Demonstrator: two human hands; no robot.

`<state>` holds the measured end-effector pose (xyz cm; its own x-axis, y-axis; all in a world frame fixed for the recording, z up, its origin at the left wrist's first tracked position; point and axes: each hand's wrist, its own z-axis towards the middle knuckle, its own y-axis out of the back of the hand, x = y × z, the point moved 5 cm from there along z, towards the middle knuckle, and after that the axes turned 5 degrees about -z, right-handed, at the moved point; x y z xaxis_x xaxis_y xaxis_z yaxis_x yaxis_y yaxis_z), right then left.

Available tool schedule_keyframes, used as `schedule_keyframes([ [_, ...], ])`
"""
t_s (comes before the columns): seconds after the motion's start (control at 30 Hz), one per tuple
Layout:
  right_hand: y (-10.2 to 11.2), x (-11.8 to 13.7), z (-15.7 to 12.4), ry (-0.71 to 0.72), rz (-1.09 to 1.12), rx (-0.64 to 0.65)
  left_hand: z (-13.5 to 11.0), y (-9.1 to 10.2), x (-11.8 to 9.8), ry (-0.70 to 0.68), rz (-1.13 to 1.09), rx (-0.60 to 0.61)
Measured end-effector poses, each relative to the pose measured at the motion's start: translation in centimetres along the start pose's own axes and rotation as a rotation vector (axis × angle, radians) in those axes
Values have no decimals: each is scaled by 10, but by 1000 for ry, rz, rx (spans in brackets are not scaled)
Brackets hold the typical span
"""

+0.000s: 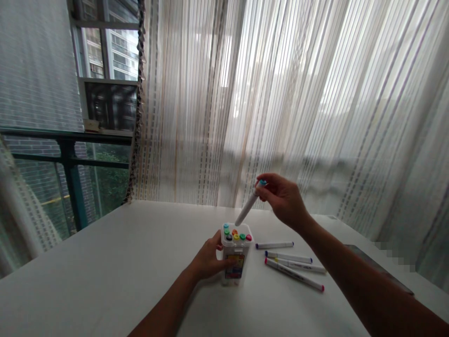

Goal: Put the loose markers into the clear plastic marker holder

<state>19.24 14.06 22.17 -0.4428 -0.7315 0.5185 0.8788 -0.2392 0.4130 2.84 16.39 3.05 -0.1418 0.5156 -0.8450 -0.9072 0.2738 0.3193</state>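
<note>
My left hand [210, 259] grips the side of a small white marker box [235, 255] standing upright on the white table [105, 262]. Several markers with coloured caps stand inside it. Above the box, my right hand [282, 196] pinches a white marker [248, 206] by its teal-capped upper end. The marker is tilted, its lower tip just over the box's open top. To the right of the box lie several loose white markers [293, 264] on the table.
Sheer striped curtains [280, 93] hang along the table's far edge. A window with a dark green railing [70, 164] is at the left. A dark flat object [379, 267] lies near the table's right edge.
</note>
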Motion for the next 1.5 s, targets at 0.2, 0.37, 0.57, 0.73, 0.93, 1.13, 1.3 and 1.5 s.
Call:
schedule_keyframes([
  [0.2,-56,-16,-14,-88,-194,228,1,0,2,-29,-8,-1],
  [0.37,-81,-22,-23,-121,-448,444,1,1,-1,-42,-3,-5],
  [0.57,-88,-20,-31,-74,-609,574,1,1,-3,-37,20,-1],
  [0.73,-85,-20,-29,-82,-570,576,2,1,1,-42,8,-3],
  [0.93,-63,-18,-20,-68,-586,548,2,0,2,-31,-20,-1],
  [1.13,-57,-19,-30,-30,-719,779,2,0,1,-37,-12,4],
  [1.3,-65,-21,-33,-15,-702,811,2,1,4,-29,0,0],
  [1.5,-75,-17,-33,56,-674,782,2,1,4,-28,5,3],
])
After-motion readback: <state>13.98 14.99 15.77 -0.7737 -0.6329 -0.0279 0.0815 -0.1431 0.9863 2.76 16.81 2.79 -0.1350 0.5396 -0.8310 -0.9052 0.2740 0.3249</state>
